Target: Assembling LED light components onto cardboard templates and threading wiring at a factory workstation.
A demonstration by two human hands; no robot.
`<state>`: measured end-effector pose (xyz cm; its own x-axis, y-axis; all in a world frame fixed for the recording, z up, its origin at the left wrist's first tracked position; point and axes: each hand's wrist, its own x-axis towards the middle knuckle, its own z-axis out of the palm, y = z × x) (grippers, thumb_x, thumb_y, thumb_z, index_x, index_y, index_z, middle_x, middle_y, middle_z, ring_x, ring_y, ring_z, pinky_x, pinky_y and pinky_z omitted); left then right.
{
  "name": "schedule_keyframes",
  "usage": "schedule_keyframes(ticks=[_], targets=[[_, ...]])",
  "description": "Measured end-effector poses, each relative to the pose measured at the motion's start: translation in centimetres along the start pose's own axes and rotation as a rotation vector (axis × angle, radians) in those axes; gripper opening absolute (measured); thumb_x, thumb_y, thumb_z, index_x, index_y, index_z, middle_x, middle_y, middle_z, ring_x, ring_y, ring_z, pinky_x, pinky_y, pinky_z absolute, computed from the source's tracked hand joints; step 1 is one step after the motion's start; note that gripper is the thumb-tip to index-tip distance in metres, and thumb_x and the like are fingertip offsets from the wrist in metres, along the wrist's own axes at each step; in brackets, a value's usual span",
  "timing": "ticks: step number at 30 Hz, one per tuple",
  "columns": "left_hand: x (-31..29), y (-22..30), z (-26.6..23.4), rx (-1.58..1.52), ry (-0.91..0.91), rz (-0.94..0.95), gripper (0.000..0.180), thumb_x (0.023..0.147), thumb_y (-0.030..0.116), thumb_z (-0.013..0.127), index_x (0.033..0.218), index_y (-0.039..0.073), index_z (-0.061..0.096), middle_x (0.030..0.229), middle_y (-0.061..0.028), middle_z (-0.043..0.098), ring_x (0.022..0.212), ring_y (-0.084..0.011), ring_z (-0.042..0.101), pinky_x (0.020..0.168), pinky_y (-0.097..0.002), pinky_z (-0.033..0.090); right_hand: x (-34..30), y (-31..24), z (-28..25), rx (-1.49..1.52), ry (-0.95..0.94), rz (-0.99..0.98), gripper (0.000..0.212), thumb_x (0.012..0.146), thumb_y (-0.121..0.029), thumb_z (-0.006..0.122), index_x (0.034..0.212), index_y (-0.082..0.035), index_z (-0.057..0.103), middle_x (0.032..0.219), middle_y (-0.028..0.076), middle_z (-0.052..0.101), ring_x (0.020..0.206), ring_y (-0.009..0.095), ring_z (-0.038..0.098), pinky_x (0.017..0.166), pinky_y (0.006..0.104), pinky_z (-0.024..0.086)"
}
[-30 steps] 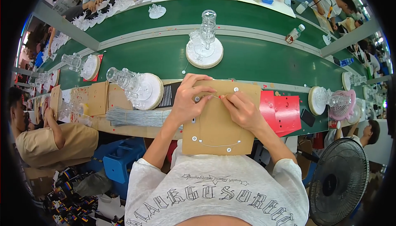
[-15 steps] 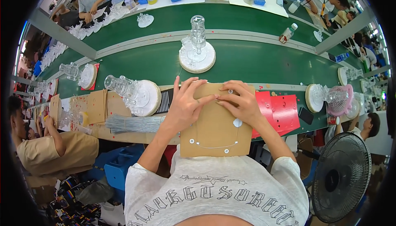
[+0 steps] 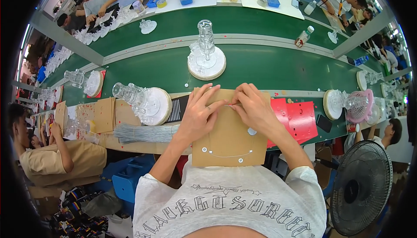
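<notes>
A brown cardboard sheet (image 3: 226, 138) leans between my shirt and the table's near edge. A thin wire (image 3: 230, 155) runs across its lower part, with small white discs (image 3: 204, 150) nearby. My left hand (image 3: 200, 113) lies over the sheet's upper left, its fingertips at the wire near the middle; some fingers are stretched out. Opposite it, my right hand (image 3: 250, 106) is closed in a pinch on the wire. The fingertips of both hands nearly meet, and the wire between them is mostly hidden. A glass piece on a round white base (image 3: 206, 64) stands just beyond.
To the left are another glass piece (image 3: 150, 105), a bundle of grey wires (image 3: 143, 133) and cardboard sheets (image 3: 104, 114). Red sheets (image 3: 299, 118), a phone (image 3: 324, 123) and a large black fan (image 3: 360, 188) are at the right. Co-workers sit around the green table (image 3: 269, 64).
My right fingers have bunched closer together around the wire, and my left fingers have drawn together slightly. The view has shifted a little; the cardboard sheet stays in place.
</notes>
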<state>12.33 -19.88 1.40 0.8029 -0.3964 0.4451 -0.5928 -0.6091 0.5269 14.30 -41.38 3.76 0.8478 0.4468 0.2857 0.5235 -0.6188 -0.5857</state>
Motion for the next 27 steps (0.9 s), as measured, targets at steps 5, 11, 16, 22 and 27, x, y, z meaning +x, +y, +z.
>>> schedule_keyframes(ticks=[5, 11, 16, 22, 27], targets=[[0.2, -0.1, 0.0, -0.006, 0.003, 0.015, 0.036, 0.079, -0.005, 0.068, 0.112, 0.008, 0.074, 0.138, -0.0166, 0.061, 0.132, -0.0383, 0.052, 0.108, -0.0534, 0.041, 1.1, -0.3, -0.5, -0.35, -0.252, -0.057, 0.013, 0.086, -0.011, 0.071, 0.091, -0.002, 0.064, 0.088, 0.011, 0.065, 0.09, 0.031, 0.063, 0.081, 0.0445, 0.049], [0.3, -0.2, 0.3, -0.037, 0.003, 0.0, 0.035, 0.079, -0.004, 0.068, 0.111, 0.007, 0.074, 0.137, -0.0166, 0.061, 0.131, -0.0383, 0.053, 0.108, -0.0517, 0.043, 3.0, 1.2, -0.6, -0.227, -0.453, -0.06, 0.009, 0.085, -0.008, 0.068, 0.089, 0.0, 0.069, 0.084, 0.017, 0.069, 0.082, 0.033, 0.067, 0.08, 0.0436, 0.048], [0.2, -0.1, 0.3, -0.018, 0.009, 0.014, 0.033, 0.079, -0.004, 0.069, 0.11, 0.004, 0.073, 0.137, -0.0167, 0.061, 0.132, -0.0384, 0.053, 0.108, -0.0507, 0.043, 3.9, -0.4, -1.3, -0.391, -0.503, -0.183, 0.007, 0.079, -0.004, 0.067, 0.083, -0.001, 0.073, 0.079, 0.017, 0.07, 0.081, 0.034, 0.068, 0.079, 0.0431, 0.049], [0.3, -0.5, 0.6, -0.031, 0.013, 0.026, 0.03, 0.079, 0.0, 0.069, 0.108, 0.005, 0.073, 0.138, -0.0139, 0.06, 0.133, -0.0353, 0.052, 0.102, -0.0524, 0.045, 5.4, -1.2, -1.6, -0.467, -0.664, -0.198, 0.006, 0.076, -0.008, 0.07, 0.079, -0.003, 0.073, 0.078, 0.015, 0.07, 0.079, 0.031, 0.07, 0.073, 0.0424, 0.054], [0.3, -0.3, 0.4, -0.041, 0.026, 0.018, 0.03, 0.077, -0.003, 0.073, 0.107, 0.0, 0.07, 0.136, -0.0178, 0.062, 0.131, -0.0396, 0.054, 0.106, -0.0489, 0.045, 4.1, -0.8, -0.5, -0.488, -0.508, -0.268, 0.007, 0.079, -0.008, 0.07, 0.081, -0.002, 0.074, 0.083, 0.016, 0.072, 0.079, 0.031, 0.073, 0.071, 0.0419, 0.059]])
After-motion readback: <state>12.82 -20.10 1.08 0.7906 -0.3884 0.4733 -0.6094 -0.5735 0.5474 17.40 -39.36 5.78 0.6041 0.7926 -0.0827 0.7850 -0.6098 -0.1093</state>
